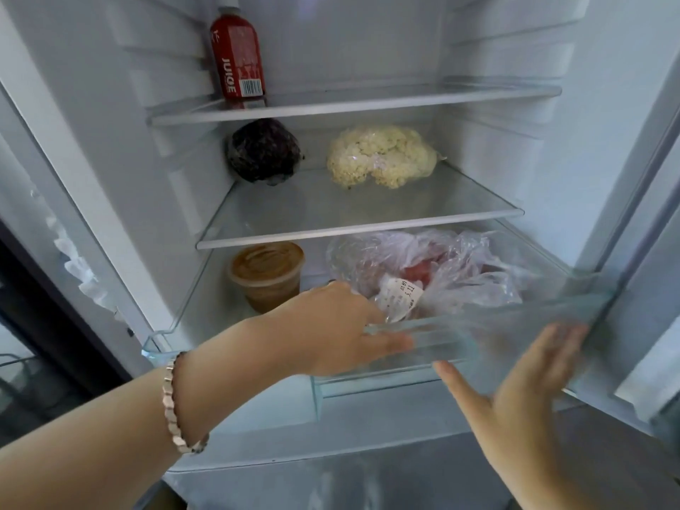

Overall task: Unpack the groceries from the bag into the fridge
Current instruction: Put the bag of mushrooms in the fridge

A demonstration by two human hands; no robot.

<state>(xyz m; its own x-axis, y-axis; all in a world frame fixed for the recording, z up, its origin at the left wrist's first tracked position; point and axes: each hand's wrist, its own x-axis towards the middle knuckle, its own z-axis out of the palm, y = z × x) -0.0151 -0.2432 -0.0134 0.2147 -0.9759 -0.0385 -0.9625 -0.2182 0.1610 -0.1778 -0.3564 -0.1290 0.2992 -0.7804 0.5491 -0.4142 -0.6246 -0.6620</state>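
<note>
The fridge is open in front of me. A thin clear plastic bag [441, 274] with red produce and a white price label lies in the clear drawer [515, 318] below the lower glass shelf. My left hand [331, 325], with a bracelet on the wrist, reaches over the drawer's front rim. Its fingers are spread and touch the bag near the label without closing on it. My right hand [522, 392] is flat and open against the drawer's right front, holding nothing and blurred by motion.
A tub of brown spread [266, 274] stands left of the bag. On the lower glass shelf [360, 230] lie a dark purple cabbage [263, 150] and a wrapped cauliflower [381, 156]. A red juice bottle [237, 55] stands on the upper shelf. The fridge door is at the left.
</note>
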